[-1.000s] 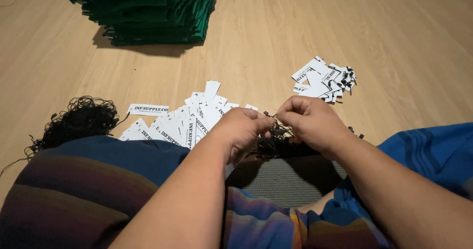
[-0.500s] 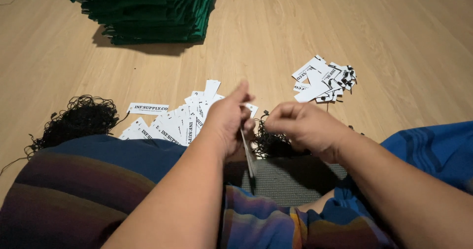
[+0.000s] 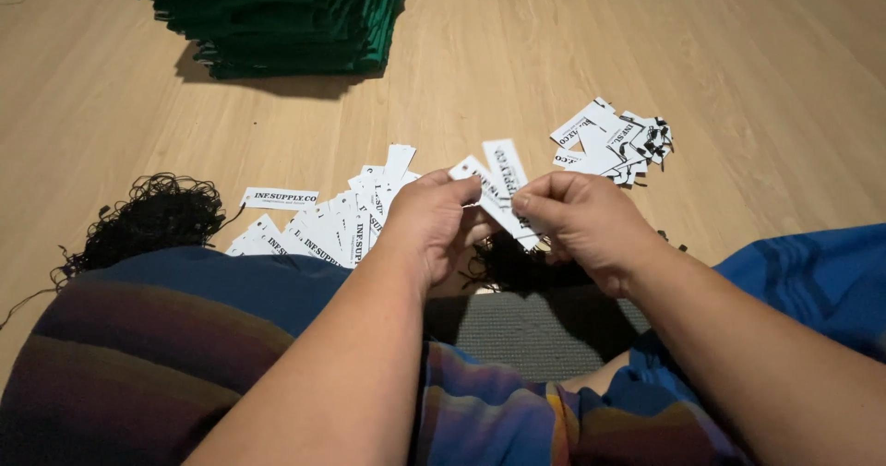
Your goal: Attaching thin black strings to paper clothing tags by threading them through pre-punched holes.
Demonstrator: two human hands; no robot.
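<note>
We see both forearms reaching forward over the lap, hands meeting above the floor. Our left hand [image 3: 432, 221] and right hand [image 3: 583, 221] each pinch one white tag [image 3: 491, 198], which slants between the fingertips. Beneath them lies a dark tangle of string [image 3: 508, 265]; more tags [image 3: 323, 231] are spread just left.

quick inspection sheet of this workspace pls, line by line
surface: light wooden floor, person seated on it
job's things: white printed paper tags pinched between both hands
clutter: loose pile of white tags; smaller heap of tags with black strings; bundle of black looped strings
grippers: left hand and right hand both gripping the tags
cables: nothing seen
surroundings: stack of folded dark green fabric
</note>
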